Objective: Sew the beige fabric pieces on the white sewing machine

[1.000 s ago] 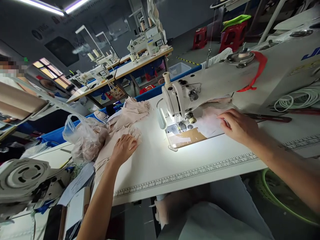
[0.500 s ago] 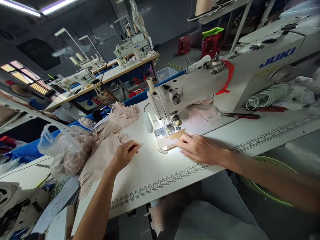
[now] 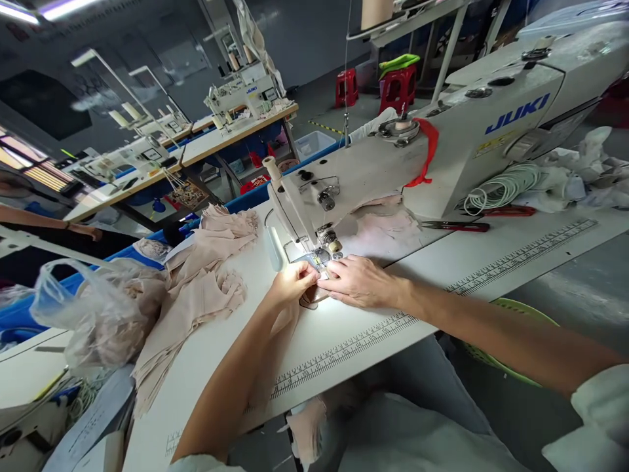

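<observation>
Both hands meet at the needle area of a white sewing machine (image 3: 319, 196). My left hand (image 3: 293, 282) is closed, thumb and fingers pinching the edge of a thin beige fabric piece (image 3: 285, 322) just in front of the presser foot (image 3: 320, 255). The rest of that piece trails down beside my left wrist and partly under the forearm. From the other side, my right hand (image 3: 362, 282) has its fingers bent and pressed together on the work at the same spot. A small pale bit shows between the fingertips; the fingers hide the rest.
Stacked beige fabric pieces (image 3: 196, 288) and a plastic bag (image 3: 108, 308) lie at the left. Red-handled snips (image 3: 462, 226) and coiled white cord (image 3: 501, 187) rest by the machine. A printed ruler (image 3: 344, 351) follows the table's front edge. A green basket (image 3: 511, 367) stands below.
My left hand has moved right to the needle, with beige fabric now trailing from it. My right hand's fingers have drawn in beside it. The view has shifted somewhat to the right.
</observation>
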A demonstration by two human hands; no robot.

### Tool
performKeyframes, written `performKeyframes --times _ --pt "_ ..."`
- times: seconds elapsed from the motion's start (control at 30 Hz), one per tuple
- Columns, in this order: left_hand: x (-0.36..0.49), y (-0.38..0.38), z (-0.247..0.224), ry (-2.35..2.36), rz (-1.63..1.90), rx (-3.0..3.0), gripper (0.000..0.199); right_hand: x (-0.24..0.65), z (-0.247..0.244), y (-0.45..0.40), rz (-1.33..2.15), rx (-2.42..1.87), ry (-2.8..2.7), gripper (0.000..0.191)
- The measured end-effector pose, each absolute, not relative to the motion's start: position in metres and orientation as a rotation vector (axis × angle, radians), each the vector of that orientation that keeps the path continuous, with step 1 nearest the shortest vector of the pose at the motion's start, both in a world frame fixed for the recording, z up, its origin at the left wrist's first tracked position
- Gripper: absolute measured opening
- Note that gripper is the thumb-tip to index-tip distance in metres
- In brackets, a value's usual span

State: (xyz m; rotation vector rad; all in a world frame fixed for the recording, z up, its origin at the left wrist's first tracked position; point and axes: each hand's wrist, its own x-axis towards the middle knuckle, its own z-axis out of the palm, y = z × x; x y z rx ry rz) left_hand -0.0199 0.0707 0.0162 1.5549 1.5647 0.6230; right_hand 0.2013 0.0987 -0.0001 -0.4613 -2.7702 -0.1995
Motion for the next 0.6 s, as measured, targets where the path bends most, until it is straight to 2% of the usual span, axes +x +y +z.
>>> performKeyframes --times 0.37,0.6 --pt "-0.016 0.073 0.012 1.713 0.594 1.599 0.019 0.210 -0.001 0.095 -0.221 -0.462 -2.674 0.026" --pt "-0.016 0.074 0.011 1.732 0.583 1.575 0.019 0.216 -0.006 0.101 -0.084 -0.618 -2.614 0.034"
